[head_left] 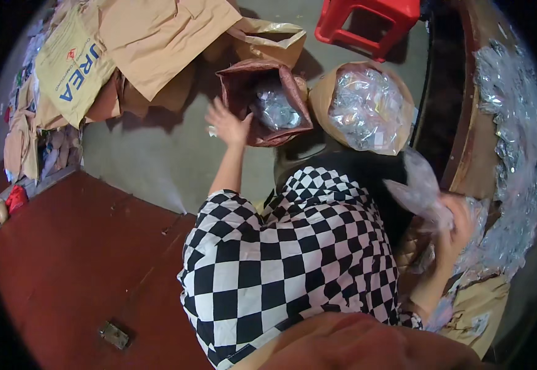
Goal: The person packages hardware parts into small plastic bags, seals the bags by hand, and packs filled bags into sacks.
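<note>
My left hand is open with its fingers spread, at the left side of a dark red-brown woven sack. Its thumb overlaps the sack's edge; whether it touches I cannot tell. A small white spot shows by its fingers. Inside the sack lie shiny clear plastic packets. To the right, my right hand is closed on a crumpled clear plastic bag, whose loose ends stick up and to the left. Beside the sack, a tan sack is filled to the top with clear plastic packets.
A long heap of clear plastic packets runs along the right. Tan sacks and a yellow printed sack are piled at far left. A red plastic stool stands at the back. A metal fitting is on the red surface.
</note>
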{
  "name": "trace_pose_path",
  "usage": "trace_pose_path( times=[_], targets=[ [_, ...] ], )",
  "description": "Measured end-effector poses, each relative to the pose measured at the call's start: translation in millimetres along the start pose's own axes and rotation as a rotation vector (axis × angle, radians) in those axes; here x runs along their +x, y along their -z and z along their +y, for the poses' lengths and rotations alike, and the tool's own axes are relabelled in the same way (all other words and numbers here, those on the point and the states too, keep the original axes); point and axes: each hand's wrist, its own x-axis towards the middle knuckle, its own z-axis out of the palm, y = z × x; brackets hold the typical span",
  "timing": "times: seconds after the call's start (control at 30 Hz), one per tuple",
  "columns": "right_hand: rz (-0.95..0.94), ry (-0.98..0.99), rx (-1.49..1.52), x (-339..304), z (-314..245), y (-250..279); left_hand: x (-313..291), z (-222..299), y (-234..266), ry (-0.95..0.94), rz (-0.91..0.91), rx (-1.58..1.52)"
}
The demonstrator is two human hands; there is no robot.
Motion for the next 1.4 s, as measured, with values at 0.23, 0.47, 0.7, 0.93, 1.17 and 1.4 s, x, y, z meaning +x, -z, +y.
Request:
trace_pose_path(
  times=[0.23, 0.47, 0.7, 0.93, 1.17, 1.4],
  targets=[
    [-0.349, 0.261, 0.390, 104.6, -41.9, -119.4, -10.6, -60.7, -31.6, -0.109, -0.357, -0.367],
    [-0.406, 0.332, 0.363, 142.8, -12.4, -234.2, -41.1, -38.5, 8.2, 0.007, -0.490, -0.478],
    [-0.141, 0.027, -0.233, 68.8, 57.9, -102.0, -32.3, -33.0, -5.6, 0.001, -0.478, -0.582],
    [0.330, -0.619, -0.712, -106.3, 64.6, 17.9, 22.7, -97.5, -48.1, -0.324, -0.721, -0.418],
    [0.363, -1.076, -0.682, -197.8, 54.9, -31.9, 55.7, 108.0, 43.9, -1.065, -0.084, 0.240],
    [0.504, -0.844, -0.758, -215.0, 69.5, -34.6, 97.6, 201.9, -34.7, -1.418, -0.339, 0.343]
  ],
)
